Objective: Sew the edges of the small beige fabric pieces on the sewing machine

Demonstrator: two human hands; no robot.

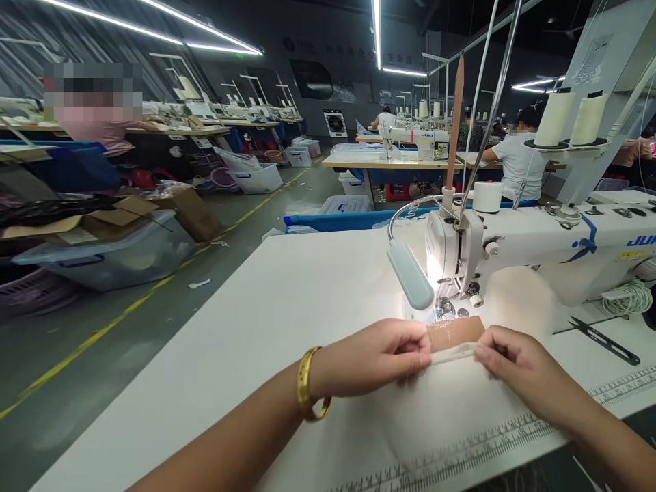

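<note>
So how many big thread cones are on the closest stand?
2: the left thread cone and the right thread cone, side by side at upper right. Another could be hidden behind.

Watching remotely, I read the near table (318, 294) as smooth and white with a low sheen; the pale cloth (454, 353) looks thin and soft, while the brown piece (458, 332) just beyond it throws small glossy glints, its material unclear to me; the bracelet (304, 383) is polished, gold-coloured metal; to the right I see a sewing machine (512, 236) in glossy white, a shiny metal rod (499, 85), a matt lamp (410, 273) and dull, fibrous thread (553, 119); at left, clear plastic forms the bin (123, 256), matt cardboard the box (187, 212).
</note>
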